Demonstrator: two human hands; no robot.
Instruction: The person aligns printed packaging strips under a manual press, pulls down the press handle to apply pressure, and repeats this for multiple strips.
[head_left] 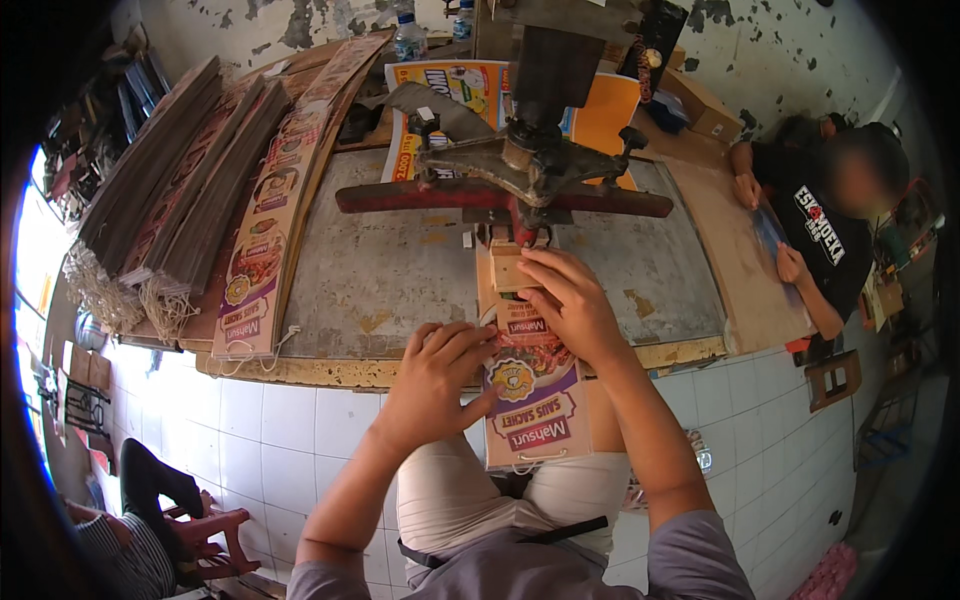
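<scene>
A long printed cardboard strip (530,395) with a purple and yellow label extends from the grey worktable (390,270) over its front edge toward my lap. A thin cord loop shows at its near end. My left hand (440,375) rests at the strip's left edge, its fingers bent and apart, the thumb reaching to the edge. My right hand (575,305) has its fingertips and thumb at a small wooden block (512,270) on the strip's far part. Just beyond the block is the red lower tip of a heavy metal press (527,225).
Stacked printed strips (175,185) with white cords lie at left. The press's red crossbar (610,202) spans the table. Orange and yellow printed sheets (600,110) and a cardboard box (705,110) are behind. On the right, another person (815,220) handles a bluish sheet (770,235).
</scene>
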